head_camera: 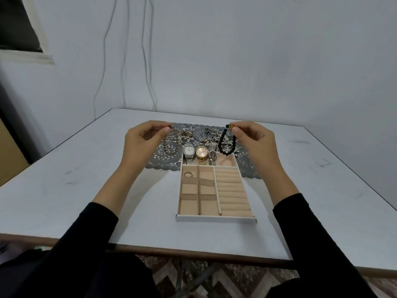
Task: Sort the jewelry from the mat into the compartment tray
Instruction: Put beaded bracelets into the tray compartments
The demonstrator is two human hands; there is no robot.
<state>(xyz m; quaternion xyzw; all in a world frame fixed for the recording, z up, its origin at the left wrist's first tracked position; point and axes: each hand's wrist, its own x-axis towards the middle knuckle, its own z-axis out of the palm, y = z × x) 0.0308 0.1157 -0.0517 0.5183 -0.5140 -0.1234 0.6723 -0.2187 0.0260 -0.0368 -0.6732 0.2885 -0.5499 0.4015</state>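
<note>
My right hand [253, 140] pinches a black bead bracelet [225, 140] by its gold bead, and the loop hangs above the mat. My left hand [144, 143] pinches the top of a silver chain bracelet [169, 143] that dangles over the mat's left side. The grey lace mat [163, 162] holds a pile of silver jewelry [210, 136]. The beige compartment tray [216, 218] lies in front of it. Three watches sit in its far compartment: a silver one [189, 152], a gold one [202, 153] and a small one [212, 157]. A ring [187, 173] rests in the far left small cell.
The white table [86, 190] has a brown front edge near me. White cables [148, 61] hang down the wall behind it. A patterned floor [193, 276] shows below the table edge.
</note>
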